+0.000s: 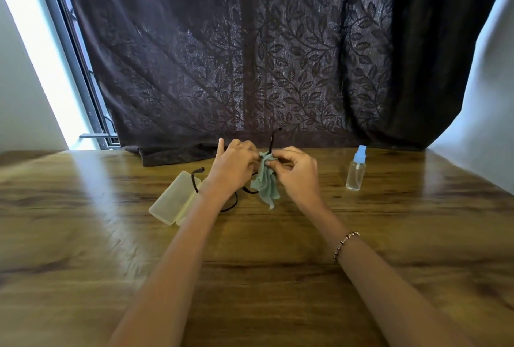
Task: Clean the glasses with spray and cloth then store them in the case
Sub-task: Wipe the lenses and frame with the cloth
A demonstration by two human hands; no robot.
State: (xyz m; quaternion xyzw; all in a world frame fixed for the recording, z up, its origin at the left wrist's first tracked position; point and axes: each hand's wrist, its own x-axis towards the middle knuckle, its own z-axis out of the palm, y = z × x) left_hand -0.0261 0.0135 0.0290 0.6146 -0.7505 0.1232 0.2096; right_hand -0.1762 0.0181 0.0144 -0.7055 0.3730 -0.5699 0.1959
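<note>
— Over the far middle of the wooden table point(250, 263): gripping the black-framed glasses point(272, 142) with the left hand point(235, 164), fingers curled round the frame and one finger sticking straight up; pinching the grey-green cloth point(264, 185) round the frame with the right hand point(294, 173), between thumb and fingertips.

— Holding the glasses clear of the wood?

— Cannot tell; pointing one temple up toward the dark leaf-patterned curtain point(250, 54); reaching the other out left, across the pale translucent case point(175, 198); letting the cloth hang in folds below the fingers.

— Finding the case open?

— Lying open on the table, just left of the left wrist; seeing the clear spray bottle point(356, 170) with its blue cap standing upright well to the right, apart from both hands.

— Reading anything on bottle or case?

— Too small to tell; wearing a beaded bracelet point(345, 243) on the right wrist.
</note>
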